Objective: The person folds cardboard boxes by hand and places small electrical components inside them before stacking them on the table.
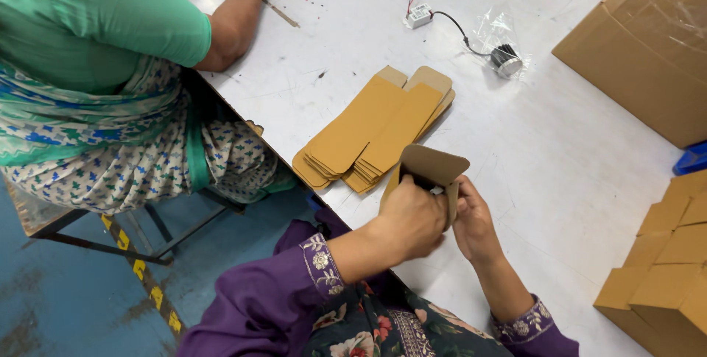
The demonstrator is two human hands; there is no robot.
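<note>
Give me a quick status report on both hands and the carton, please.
Left hand and right hand both gripping one small brown carton, half-folded, above the table edge. Stack of flat blanks just beyond. Nothing in the way.

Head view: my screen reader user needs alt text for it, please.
Two hands, left and right, fold a small brown carton over a white table, beside a stack of flat cartons. A co-worker sits at left; folded boxes are piled at right.
</note>
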